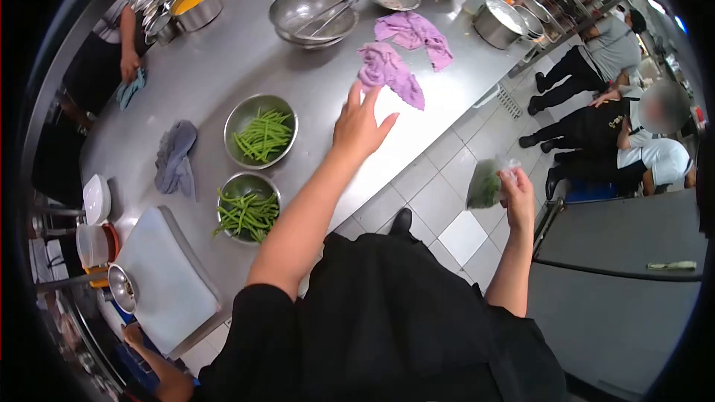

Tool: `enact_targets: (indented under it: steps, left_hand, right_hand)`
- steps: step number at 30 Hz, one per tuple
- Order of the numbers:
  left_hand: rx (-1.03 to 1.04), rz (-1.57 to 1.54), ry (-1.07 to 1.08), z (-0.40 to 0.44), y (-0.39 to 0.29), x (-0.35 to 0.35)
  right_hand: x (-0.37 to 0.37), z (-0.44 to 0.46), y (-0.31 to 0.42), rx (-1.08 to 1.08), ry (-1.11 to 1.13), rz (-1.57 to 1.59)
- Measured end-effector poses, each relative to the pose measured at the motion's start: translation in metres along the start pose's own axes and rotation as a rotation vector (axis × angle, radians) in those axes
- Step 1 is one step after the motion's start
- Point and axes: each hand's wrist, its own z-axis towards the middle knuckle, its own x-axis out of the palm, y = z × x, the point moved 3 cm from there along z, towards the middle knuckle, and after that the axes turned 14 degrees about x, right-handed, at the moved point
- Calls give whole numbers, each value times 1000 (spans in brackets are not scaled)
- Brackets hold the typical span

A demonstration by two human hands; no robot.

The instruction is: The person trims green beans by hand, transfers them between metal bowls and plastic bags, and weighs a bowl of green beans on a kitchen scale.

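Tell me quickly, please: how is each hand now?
Left hand: open, at the nearer purple cloth; touch cannot be told.
Right hand: closed, holding a plastic bag, green inside.

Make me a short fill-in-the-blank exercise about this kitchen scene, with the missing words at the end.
The right hand holds a bag whose contents look ____ in color.
The left hand is spread open by the nearer of ____ pink cloths.
Both nearer metal bowls hold long green ____.
In the farther large bowl rests a pair of metal ____.

Missing words: green; two; beans; tongs.
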Motion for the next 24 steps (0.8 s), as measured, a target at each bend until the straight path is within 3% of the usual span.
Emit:
enact_targets:
  steps: [2,6,8,11,12,14,16,18,21,23,24]
  left_hand:
    - [-13,92,-59,62,19,31]
    - [-122,249,24,157,39,82]
    - [-167,360,33,173,50,119]
    - [-25,479,122,167,37,177]
    - [-44,485,135,158,21,191]
    - [143,342,240,128,-19,209]
    - [236,258,114,79,-35,208]
    - [199,309,-6,19,-28,188]
    - [-2,391,-249,-101,2,122]
    - [-285,552,-230,-178,2,73]
    - [-317,624,-295,-219,3,63]
  right_hand:
    - [-18,-1,-22,38,-7,62]
    - [-55,3,-74,137,-32,132]
    - [-69,9,-94,187,-10,107]
    - [-83,34,-106,255,56,87]
    - [-88,41,-113,287,91,81]
    - [-92,65,-118,335,160,11]
    - [-88,97,-124,244,244,-132]
    - [-91,123,-132,221,307,-194]
    - [-90,158,-135,179,384,-230]
    - [-88,172,-116,225,418,-231]
    - [-84,182,-113,221,407,-227]
